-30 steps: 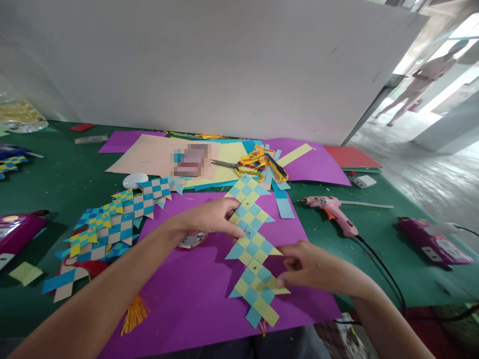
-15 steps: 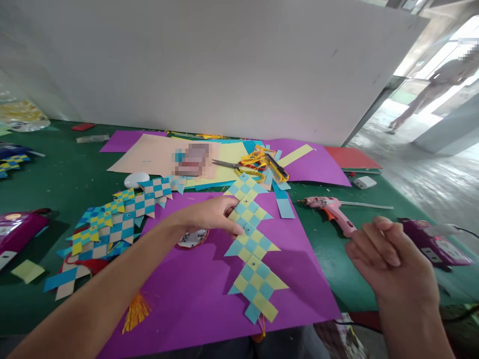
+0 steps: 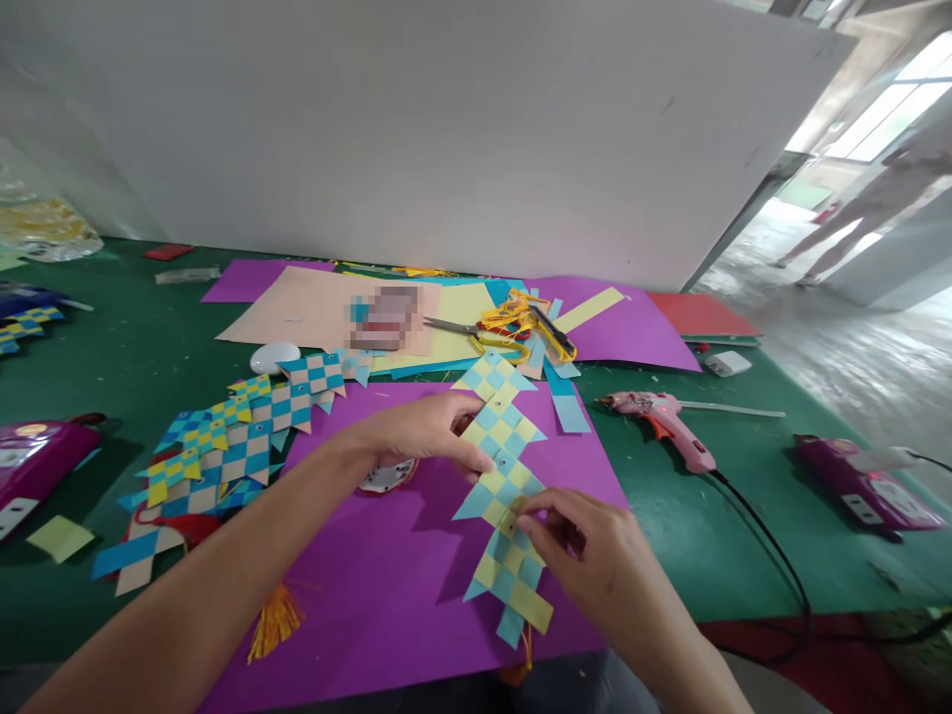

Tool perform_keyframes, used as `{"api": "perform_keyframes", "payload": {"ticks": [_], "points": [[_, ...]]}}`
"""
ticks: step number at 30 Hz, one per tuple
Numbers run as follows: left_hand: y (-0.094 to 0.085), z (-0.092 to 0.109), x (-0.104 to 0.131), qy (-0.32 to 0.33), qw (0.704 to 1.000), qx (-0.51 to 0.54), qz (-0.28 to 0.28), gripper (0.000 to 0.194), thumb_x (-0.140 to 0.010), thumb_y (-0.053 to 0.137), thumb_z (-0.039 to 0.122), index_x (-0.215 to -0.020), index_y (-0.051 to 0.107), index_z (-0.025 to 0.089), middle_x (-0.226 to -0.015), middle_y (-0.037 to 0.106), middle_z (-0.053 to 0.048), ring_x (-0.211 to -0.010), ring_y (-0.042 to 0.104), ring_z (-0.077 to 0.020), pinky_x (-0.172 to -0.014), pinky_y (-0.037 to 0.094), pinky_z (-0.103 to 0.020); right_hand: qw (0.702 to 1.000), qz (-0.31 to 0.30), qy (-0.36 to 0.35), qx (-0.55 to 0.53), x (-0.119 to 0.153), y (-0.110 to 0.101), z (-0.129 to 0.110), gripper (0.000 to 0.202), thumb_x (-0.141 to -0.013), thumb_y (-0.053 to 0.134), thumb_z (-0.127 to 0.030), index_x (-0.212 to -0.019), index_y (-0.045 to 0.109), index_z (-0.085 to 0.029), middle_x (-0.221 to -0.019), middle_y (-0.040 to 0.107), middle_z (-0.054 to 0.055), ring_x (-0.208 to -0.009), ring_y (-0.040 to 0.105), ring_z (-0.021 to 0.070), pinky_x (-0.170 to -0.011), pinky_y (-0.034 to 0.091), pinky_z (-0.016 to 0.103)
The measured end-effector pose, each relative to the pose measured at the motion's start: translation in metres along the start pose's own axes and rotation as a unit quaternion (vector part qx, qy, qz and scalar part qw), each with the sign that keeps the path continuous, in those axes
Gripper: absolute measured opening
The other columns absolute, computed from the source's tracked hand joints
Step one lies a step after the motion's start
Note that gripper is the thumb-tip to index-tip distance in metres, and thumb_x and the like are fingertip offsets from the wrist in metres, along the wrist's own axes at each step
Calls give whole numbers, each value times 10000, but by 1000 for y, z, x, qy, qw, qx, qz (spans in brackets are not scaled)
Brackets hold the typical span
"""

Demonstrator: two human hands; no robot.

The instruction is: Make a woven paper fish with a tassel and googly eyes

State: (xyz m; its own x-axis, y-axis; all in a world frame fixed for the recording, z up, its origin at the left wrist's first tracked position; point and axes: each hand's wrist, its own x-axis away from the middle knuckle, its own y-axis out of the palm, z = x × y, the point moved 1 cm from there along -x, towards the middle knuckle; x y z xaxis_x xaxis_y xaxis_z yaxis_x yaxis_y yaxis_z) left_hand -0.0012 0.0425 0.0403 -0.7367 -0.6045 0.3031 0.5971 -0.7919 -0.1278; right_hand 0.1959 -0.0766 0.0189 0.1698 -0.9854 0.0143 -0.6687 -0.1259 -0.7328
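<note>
A string of woven paper fish point(image 3: 500, 426) in pale yellow and light blue is held a little above a purple sheet point(image 3: 372, 605). My left hand point(image 3: 435, 431) grips its left edge near the upper middle, thumb and fingers closed on the paper. Lower down, my right hand point(image 3: 584, 540) pinches the right edge of the lowest fish near its eye. An orange tassel thread hangs from the bottom end. Partly hidden below my left hand is a round dish point(image 3: 388, 478) with small dark bits, likely eyes. An orange tassel point(image 3: 275, 620) lies by my left forearm.
Blue, beige and yellow woven fish point(image 3: 238, 436) are piled on the left. A pink glue gun point(image 3: 661, 421) with a trailing cord lies right, near a purple power strip point(image 3: 867, 486). Scissors point(image 3: 498, 342) and a utility knife point(image 3: 551, 332) lie behind. A person point(image 3: 885, 198) stands far right.
My right hand has come from the right side, over the table, to the lower fish and closed on its edge. My left hand keeps its hold. The lowest fish has tilted.
</note>
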Motion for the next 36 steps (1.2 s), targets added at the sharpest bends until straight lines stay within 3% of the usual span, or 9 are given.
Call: {"api": "perform_keyframes", "payload": {"ticks": [5, 10, 15, 20, 27, 36], "points": [[1, -2, 0, 19, 1000, 13, -15, 268, -709, 769, 264, -758, 520, 178, -658, 646, 37, -663, 650, -141, -594, 448, -221, 999, 9, 29, -9, -3, 8, -1, 132, -845, 555, -300, -785, 657, -242, -613, 595, -43, -536, 479, 108, -516, 312, 231], [1, 0, 0, 27, 999, 18, -15, 265, -710, 772, 271, -732, 525, 176, -642, 642, 39, -639, 647, -136, -557, 431, -209, 999, 49, 9, -14, -4, 12, -4, 123, -801, 534, -240, -698, 594, -211, -549, 517, -56, -490, 427, 87, -490, 297, 214], [1, -1, 0, 16, 1000, 18, -9, 284, -699, 777, 275, -735, 512, 180, -645, 643, 38, -610, 642, -138, -548, 428, -216, 995, 90, 8, -45, -4, 2, -4, 97, -756, 528, -220, -662, 545, -201, -494, 464, -73, -445, 409, 71, -449, 299, 186], [0, -3, -1, 19, 1000, 13, -3, 318, -681, 793, 289, -730, 495, 187, -625, 621, 52, -584, 625, -130, -529, 407, -213, 987, 155, 19, -41, 1, -10, 1, 167, -811, 526, -293, -675, 559, -203, -509, 486, -62, -447, 433, 76, -446, 326, 181], [0, -4, -1, 24, 1000, 7, -11, 293, -700, 780, 307, -740, 518, 182, -625, 620, 44, -603, 612, -126, -520, 382, -209, 998, 50, 31, 12, 4, 6, -5, 189, -850, 552, -369, -769, 648, -227, -506, 503, -61, -449, 430, 93, -459, 276, 216], [0, -4, -2, 25, 1000, -10, 3, 341, -688, 788, 324, -714, 476, 187, -626, 597, 47, -648, 641, -152, -509, 357, -217, 996, 74, 17, 37, -3, 21, -8, 121, -798, 533, -260, -702, 592, -216, -510, 513, -55, -449, 432, 93, -472, 260, 220]]}}
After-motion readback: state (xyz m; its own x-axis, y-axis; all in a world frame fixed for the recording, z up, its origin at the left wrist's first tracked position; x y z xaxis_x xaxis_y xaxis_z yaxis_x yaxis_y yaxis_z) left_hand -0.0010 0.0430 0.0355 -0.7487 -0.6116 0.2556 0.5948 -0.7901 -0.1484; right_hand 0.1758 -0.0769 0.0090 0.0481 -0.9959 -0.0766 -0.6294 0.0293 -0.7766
